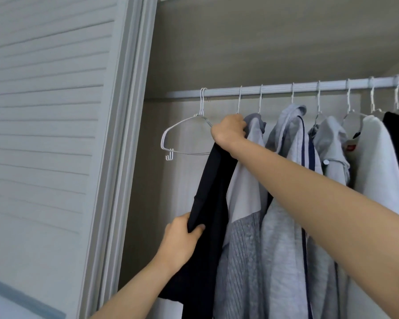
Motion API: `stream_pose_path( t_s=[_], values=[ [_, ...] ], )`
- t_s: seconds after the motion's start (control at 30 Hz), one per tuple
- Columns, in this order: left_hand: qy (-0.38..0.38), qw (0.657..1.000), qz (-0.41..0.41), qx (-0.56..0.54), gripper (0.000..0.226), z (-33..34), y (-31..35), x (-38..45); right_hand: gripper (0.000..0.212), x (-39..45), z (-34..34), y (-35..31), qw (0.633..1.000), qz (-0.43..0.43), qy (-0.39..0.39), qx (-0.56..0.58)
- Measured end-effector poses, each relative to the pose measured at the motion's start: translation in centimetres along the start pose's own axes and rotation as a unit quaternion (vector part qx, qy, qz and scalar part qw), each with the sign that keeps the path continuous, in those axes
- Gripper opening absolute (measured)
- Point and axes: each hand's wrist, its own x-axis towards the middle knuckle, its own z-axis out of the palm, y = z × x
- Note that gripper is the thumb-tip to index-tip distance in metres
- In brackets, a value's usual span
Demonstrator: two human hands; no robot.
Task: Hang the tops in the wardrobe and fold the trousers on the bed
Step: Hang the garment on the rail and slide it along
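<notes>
Right hand: reaching up just under the pale grey metal wardrobe rail, fingers curled tight around the top of the black fabric top, seemingly at the neck of its thin white wire hanger, whose hook is rising straight above the knuckles to the rail.

Left hand: lower and nearer the body, pinching a fold of the same black top between thumb and fingers, drawing the cloth down and straight.

Task thing: black top hanging between the two hands, upper end under the right hand, lower edge trailing below the left hand; trousers and bed not in view.

Beside the right hand: empty white wire hangers just to its outer left, hanging on the rail; light grey panelled top touching the wrist on the other side.

Risk, slipping shoulder: tugging too hard with the left hand, dragging the black cloth off the thin wire.

Risk, hook: not clearly seated over the rail, hidden partly by the knuckles; releasing early, dropping hanger and top.

Risk, snagging: catching the empty hangers with the right hand while withdrawing, knocking them off.

Risk, crowding: bunching the black top against the grey neighbour, creasing both.
</notes>
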Motion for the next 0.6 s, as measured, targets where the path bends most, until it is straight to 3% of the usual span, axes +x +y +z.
stream_pose_path(
  t_s=[0.2,0.4,0.6],
  values=[
    [-0.005,0.998,-0.02,0.061,0.017,-1.3,0.4,-3.5,0.054,-6.3,-1.8,2.0,0.984,-0.159,-0.043,-0.063],
    [-0.018,0.991,-0.061,0.116,0.016,-2.6,-0.8,-9.4,0.052,-15.0,-3.2,5.2,0.964,-0.193,-0.144,-0.113],
    [-0.022,0.988,-0.136,0.074,0.014,-5.2,-0.4,-18.0,0.054,-24.8,-4.6,7.8,0.936,-0.248,-0.205,-0.14]
  ],
)
